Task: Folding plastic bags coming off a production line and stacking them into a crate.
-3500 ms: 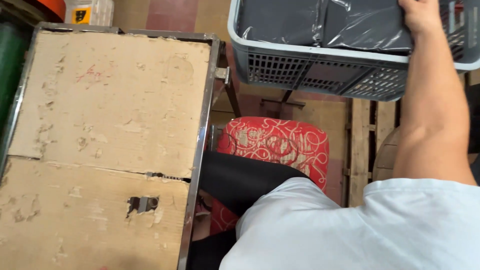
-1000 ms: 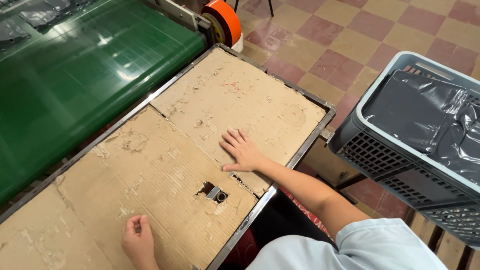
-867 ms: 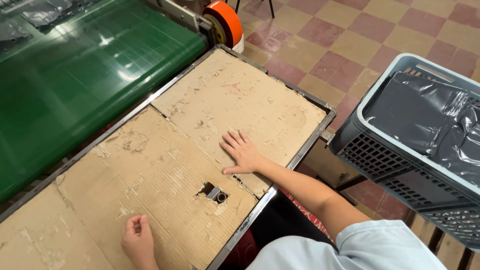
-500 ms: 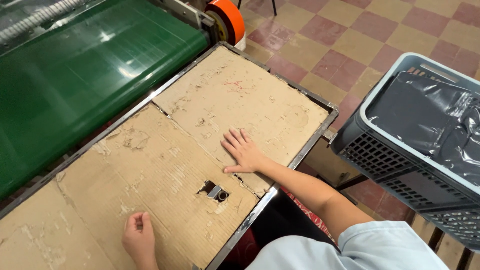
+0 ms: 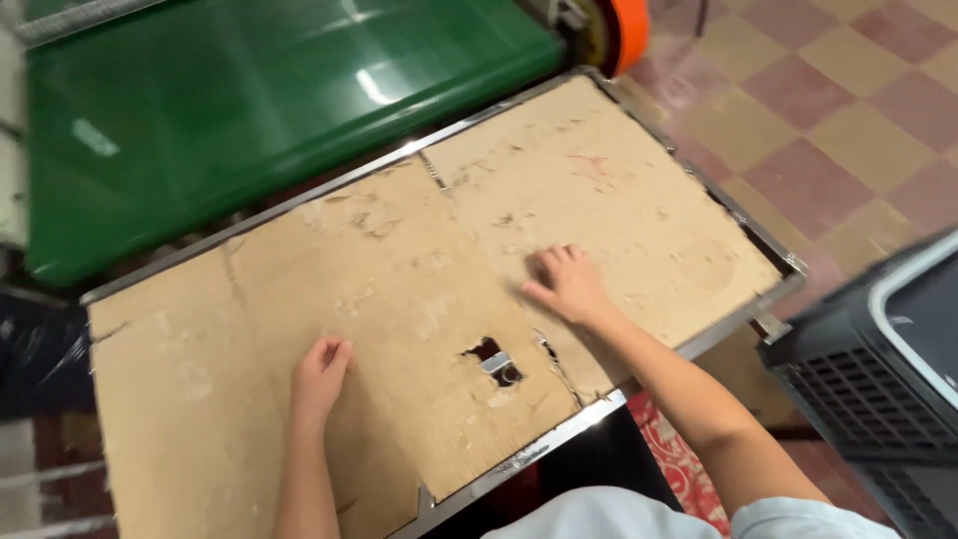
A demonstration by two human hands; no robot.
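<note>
A person presses both bare hands flat on worn brown cardboard [image 5: 399, 289] covering a metal-framed desk [image 5: 559, 439]. The left hand [image 5: 319, 371] lies palm down near the desk's near edge, toward its left half, fingers together and loosely extended, gripping nothing. The right hand [image 5: 564, 284] rests palm down close to the middle of the desk, fingers spread slightly, also holding nothing; its forearm runs back over the near edge toward the wearer's pale shirt [image 5: 619, 514]. Between the two hands, just inside the near edge, a ragged hole [image 5: 489, 357] in the cardboard exposes a small metal fitting [image 5: 496, 364]. A seam splits the cardboard into two sheets, running from the far edge toward that hole. Along the desk's far edge lies a glossy green conveyor belt [image 5: 249, 110], with an orange roller end [image 5: 627, 30] at the far right corner. Off the desk's right corner stands a dark slotted plastic crate [image 5: 878, 399] on a checkered tile floor [image 5: 838, 130], and a red patterned surface [image 5: 679, 459] shows below the near edge.
</note>
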